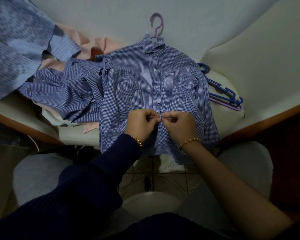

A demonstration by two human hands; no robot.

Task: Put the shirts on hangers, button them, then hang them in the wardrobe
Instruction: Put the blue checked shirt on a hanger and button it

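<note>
the checked shirt (133, 87) lay flat at frame centre on the white surface (249, 40), presumably so both grips could work the placket. left grip (140, 123) and right grip (178, 125) each pinched a placket edge at a lower button. long axis ran top-to-bottom: collar and hanger hook (156, 25) upward, hem downward.

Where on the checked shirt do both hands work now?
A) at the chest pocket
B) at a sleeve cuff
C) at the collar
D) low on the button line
D: the left hand and the right hand pinch the checked shirt at its button line, below the white buttons that show.
</note>
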